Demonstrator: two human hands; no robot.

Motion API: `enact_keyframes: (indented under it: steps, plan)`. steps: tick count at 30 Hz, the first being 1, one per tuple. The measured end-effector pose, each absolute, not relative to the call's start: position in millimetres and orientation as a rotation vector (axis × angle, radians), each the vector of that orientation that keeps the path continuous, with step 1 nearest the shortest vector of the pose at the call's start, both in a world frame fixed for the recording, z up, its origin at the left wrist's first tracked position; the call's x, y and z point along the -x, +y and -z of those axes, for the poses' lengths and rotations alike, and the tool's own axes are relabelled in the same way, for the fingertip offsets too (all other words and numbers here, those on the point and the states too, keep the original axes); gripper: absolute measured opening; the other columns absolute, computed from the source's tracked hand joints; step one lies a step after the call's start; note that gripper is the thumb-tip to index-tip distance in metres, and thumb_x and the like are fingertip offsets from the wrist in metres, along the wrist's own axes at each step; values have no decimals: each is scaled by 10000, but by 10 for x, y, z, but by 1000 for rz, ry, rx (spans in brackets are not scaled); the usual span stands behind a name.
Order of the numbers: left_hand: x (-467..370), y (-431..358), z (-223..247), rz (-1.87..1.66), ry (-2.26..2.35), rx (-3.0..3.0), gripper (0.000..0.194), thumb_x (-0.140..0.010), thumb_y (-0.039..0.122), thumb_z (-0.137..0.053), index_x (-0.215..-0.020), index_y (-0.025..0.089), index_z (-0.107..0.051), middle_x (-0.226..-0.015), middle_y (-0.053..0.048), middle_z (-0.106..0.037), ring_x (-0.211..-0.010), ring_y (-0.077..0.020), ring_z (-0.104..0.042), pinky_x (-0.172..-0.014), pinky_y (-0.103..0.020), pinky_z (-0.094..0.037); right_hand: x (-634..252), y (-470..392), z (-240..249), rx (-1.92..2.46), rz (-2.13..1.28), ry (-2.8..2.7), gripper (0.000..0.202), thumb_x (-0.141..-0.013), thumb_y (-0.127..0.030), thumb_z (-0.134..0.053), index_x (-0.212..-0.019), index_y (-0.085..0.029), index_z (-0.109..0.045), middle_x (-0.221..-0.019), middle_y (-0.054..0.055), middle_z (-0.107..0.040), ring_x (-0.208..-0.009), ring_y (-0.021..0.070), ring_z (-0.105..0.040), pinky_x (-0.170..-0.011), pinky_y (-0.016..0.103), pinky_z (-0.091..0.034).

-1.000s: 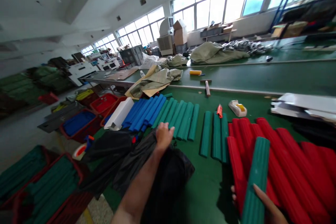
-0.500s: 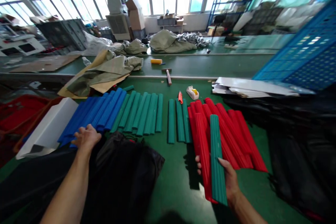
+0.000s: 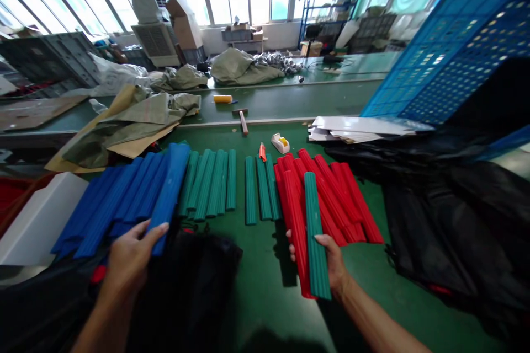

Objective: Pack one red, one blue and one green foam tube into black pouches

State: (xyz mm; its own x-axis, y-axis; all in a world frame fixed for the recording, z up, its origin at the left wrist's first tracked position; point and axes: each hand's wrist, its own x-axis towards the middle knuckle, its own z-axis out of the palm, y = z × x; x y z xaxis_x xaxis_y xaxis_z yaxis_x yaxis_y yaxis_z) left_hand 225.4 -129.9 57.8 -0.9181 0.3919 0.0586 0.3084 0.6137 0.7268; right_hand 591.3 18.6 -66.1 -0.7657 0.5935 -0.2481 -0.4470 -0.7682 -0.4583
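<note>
My left hand grips the near end of a blue ribbed roll, lifted at a slant over the right end of a row of blue rolls. My right hand is closed round two rolls side by side, a green ribbed roll and a red ribbed roll. Their far ends point away from me, over a pile of red rolls. Between the two hands lie several green rolls in a row, with a smaller group of green rolls to their right.
An orange-handled cutter and a tape dispenser lie behind the rolls. Black bags cover the near left; more black fabric is at right. A blue crate leans at the far right, by white sheets.
My left hand has closed on a blue roll and raised it from the row. My right hand still holds the red and green rolls. The whole view has swung to the right.
</note>
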Motion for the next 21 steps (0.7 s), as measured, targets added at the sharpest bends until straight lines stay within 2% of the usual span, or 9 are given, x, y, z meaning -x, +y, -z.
enact_keyframes:
  steps: [3,6,9,13,16,19,21]
  plan:
    - [-3372,-1128,-480,-1248,2064,-705,572,-638,536,-610,-1045,135,-625,-725,-29,-673,-646,-206,-625,-565,-309,-512,-5926,196,662,512,-2456,-485,450,-776,-349,-504,-1100,-74,-652,-1019,137,-697,-867,216,-655,-843,342,-502]
    - [-4322,-928,-213,-1208,1814,-965,436,-694,407,-593,-1034,137,-634,-898,-77,-667,-753,-206,-619,-663,-314,-516,-5980,204,640,577,-2476,-440,447,-761,-337,-530,-1112,-87,-648,-999,136,-710,-890,234,-665,-886,379,-493]
    - [-5006,-807,68,-1109,1983,-1220,350,-689,253,-574,-1026,178,-633,-976,-103,-621,-894,-248,-598,-813,-378,-496,-6089,213,588,550,-2528,-401,501,-764,-409,-543,-1144,-95,-632,-953,137,-721,-930,277,-664,-898,441,-489]
    - [-5448,-793,184,-956,2153,-1427,450,-778,269,-501,-1209,144,-529,-1084,-159,-568,-977,-281,-580,-855,-413,-485,-6236,241,555,516,-2575,-409,545,-825,-533,-536,-1116,-85,-642,-973,150,-715,-980,274,-653,-922,438,-478]
    - [-5516,-780,56,-790,2244,-1543,538,-790,237,-470,-1299,66,-443,-1186,-200,-523,-1038,-288,-568,-881,-397,-482,-6280,283,571,591,-2520,-484,480,-781,-462,-652,-1047,-63,-665,-926,154,-722,-948,265,-664,-931,421,-472]
    - [-5553,-728,-67,-614,2305,-1674,555,-788,200,-448,-1309,9,-423,-1179,-205,-532,-1028,-272,-576,-860,-360,-488,-6310,318,536,630,-2451,-551,413,-727,-363,-725,-978,-37,-681,-881,162,-723,-896,266,-677,-928,422,-471]
    - [-5634,-694,-57,-565,2362,-1784,566,-772,187,-454,-1301,-13,-431,-1166,-213,-549,-1010,-270,-585,-823,-338,-497,-6367,325,480,615,-2445,-581,442,-698,-380,-737,-949,-20,-684,-885,179,-718,-897,280,-675,-919,429,-474]
